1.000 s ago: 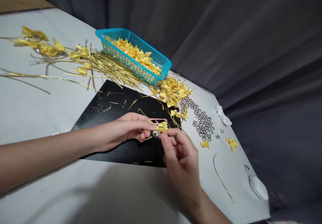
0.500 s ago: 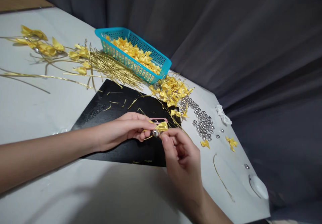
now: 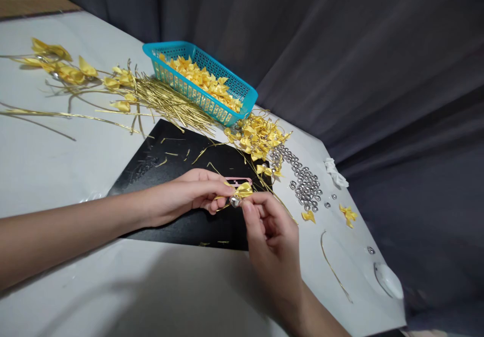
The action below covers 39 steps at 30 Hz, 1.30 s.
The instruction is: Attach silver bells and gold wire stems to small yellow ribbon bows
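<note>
Over a black mat (image 3: 151,195), my left hand (image 3: 192,193) pinches the left side of a yellow ribbon bow (image 3: 243,190). A small silver bell (image 3: 235,202) hangs at the front of the bow. My right hand (image 3: 274,231) is closed at the bow's right side, thumb and forefinger pressed together beside the bell; what they grip there, perhaps cord or ribbon, is too small to tell. Gold cord shows by the left fingertips. Behind the bow, a tool with a pink edge (image 3: 245,179) lies partly hidden on the mat.
A blue basket (image 3: 206,95) of yellow bows stands at the back, beside a bundle of gold cords (image 3: 174,102). Bows with cord (image 3: 260,135) and loose silver bells (image 3: 308,188) lie to the right. A white round object (image 3: 389,281) sits near the table's right edge.
My right hand has shifted very slightly left, and the bell is turned a little more into view. My left hand stays in place on the bow.
</note>
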Motion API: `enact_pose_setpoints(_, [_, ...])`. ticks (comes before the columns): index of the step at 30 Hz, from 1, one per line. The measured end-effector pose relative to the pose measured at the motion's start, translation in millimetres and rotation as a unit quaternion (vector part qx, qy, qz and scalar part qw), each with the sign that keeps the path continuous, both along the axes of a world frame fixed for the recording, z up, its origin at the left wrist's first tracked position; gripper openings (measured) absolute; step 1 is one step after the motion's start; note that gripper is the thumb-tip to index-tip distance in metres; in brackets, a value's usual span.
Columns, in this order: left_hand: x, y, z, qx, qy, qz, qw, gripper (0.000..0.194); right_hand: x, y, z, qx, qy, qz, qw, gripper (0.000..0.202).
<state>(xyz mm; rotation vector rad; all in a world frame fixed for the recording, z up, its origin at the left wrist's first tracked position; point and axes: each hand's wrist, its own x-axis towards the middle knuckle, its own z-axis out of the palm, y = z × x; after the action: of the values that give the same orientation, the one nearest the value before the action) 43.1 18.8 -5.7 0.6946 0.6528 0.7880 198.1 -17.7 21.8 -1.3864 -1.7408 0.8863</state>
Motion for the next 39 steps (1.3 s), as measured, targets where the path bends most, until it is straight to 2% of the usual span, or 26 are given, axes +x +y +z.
enact_pose_setpoints(11, [0,-1,-0.5,0.003,0.027,0.015,1.0,0.018,0,-1,-6.5,0.033,-0.009,0.011,0.999,0.015])
enact_pose_setpoints(18, [1,-1,1.5,-0.002,0.027,0.02,0.999,0.02,-1,-2,-14.5,0.022,-0.003,0.01,1.0,0.013])
enact_pose_setpoints(26, [2,-1,4.2,-0.002,0.048,0.041,0.998,0.023,0,3,-14.3,0.099,-0.048,0.013,0.994,0.014])
enact_pose_setpoints(33, [3,-1,3.7,0.0,0.056,0.053,0.997,0.02,0,3,-16.3,0.132,-0.067,0.016,0.989,0.015])
enact_pose_setpoints(39, [3,-2,4.9,0.006,0.06,0.065,0.996,0.019,4,5,-17.2,0.213,-0.141,0.042,0.966,0.021])
